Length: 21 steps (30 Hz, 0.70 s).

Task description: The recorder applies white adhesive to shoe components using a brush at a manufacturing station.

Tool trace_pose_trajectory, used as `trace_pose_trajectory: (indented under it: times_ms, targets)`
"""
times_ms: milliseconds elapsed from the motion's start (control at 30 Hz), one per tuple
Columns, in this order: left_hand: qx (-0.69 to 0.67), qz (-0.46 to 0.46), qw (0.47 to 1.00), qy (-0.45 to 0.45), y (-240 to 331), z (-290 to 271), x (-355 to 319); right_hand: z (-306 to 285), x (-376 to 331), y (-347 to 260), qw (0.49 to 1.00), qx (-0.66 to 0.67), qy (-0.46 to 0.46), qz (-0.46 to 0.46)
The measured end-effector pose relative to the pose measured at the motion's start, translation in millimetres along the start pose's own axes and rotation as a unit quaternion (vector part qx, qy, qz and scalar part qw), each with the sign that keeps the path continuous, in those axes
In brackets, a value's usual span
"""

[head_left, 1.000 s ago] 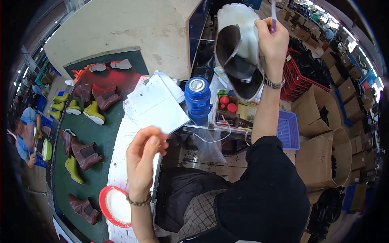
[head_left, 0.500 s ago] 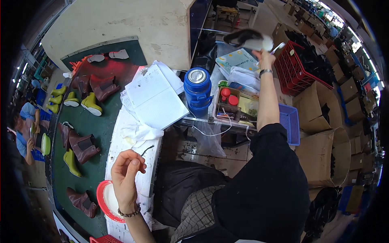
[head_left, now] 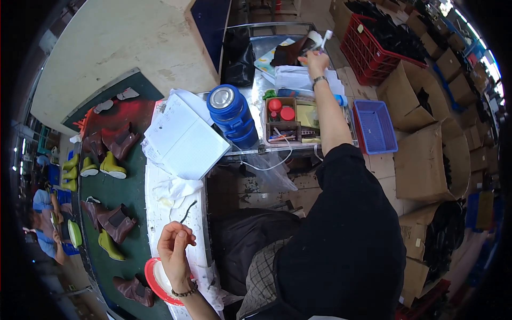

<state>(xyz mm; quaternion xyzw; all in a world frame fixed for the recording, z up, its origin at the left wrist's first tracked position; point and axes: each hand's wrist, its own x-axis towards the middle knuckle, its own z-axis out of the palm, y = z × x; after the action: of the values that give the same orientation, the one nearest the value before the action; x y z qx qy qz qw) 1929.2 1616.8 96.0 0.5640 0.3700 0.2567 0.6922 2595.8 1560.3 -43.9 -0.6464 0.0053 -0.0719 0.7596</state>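
My right hand (head_left: 316, 64) reaches out at the far right, closed around a white toothbrush (head_left: 326, 37) whose head points up. A brown boot with a pale sole (head_left: 290, 53) lies beside its fingers on the metal side table (head_left: 260, 106); whether the fingers also grip the boot, I cannot tell. My left hand (head_left: 175, 250) hovers over the white ledge (head_left: 160, 213), its fingers curled in toward the thumb, with nothing visible in them. Below its wrist sits a red-rimmed bowl of white stuff (head_left: 154, 277). A thin dark strip (head_left: 188, 212) lies just beyond its fingertips.
Maroon boots (head_left: 118, 220) and yellow-green boots (head_left: 113, 166) stand or lie on the green belt at left. An open notebook (head_left: 184, 144), a blue flask (head_left: 232, 114) and a divided box (head_left: 288, 120) are ahead. Crates and cartons (head_left: 434, 160) line the right. Another person works far left.
My right hand's blurred swing with the boot has ended, and the boot now rests on the side table. The view has shifted. The left hand keeps its curled pose.
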Motion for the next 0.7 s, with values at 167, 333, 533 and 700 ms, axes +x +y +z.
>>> trace_pose_trajectory:
  times_ms: [167, 333, 533, 700]
  targets:
    - [0.019, 0.007, 1.0, -0.004, -1, -14, -11, 28, -8, -2, 0.999, 0.019, -0.032, -0.03]
    - [0.013, -0.024, 1.0, 0.013, -7, -23, -18, 44, -35, -15, 0.998, 0.034, -0.036, 0.024]
    - [-0.017, -0.029, 0.999, 0.034, -16, -11, -30, -10, 3, -25, 0.996, -0.004, 0.046, -0.08]
    - [-0.034, -0.01, 0.996, 0.076, -26, -25, -49, -33, -31, -60, 0.98, 0.031, 0.035, -0.193]
